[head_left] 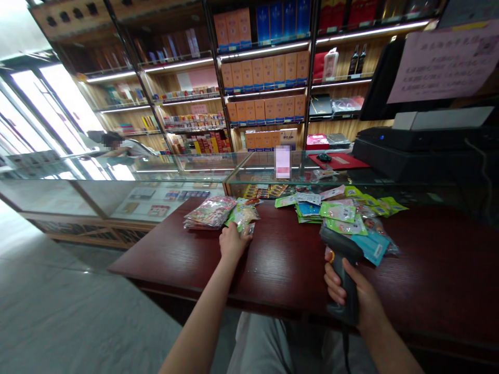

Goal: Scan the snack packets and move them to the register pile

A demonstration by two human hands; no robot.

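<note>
My right hand [353, 291] is wrapped round the grip of a black barcode scanner [345, 259], whose head tilts up and to the left over the desk. Further left, my left hand [234, 241] is closed on the near edge of a green and clear snack packet [244, 215]. That packet lies beside a stack of flat, colourful plastic packets [210, 212]. Beyond the scanner spreads a pile of small snack packets [339, 212], mostly green and white. A blue packet [372, 246] lies at the pile's near side.
The dark red desk [280, 259] meets a glass display counter [187, 174] behind it. A phone-like upright panel [283, 162] stands on the glass. At right are a monitor [382, 83] and black till equipment [409, 156]. A person [120, 145] leans at the far left counter.
</note>
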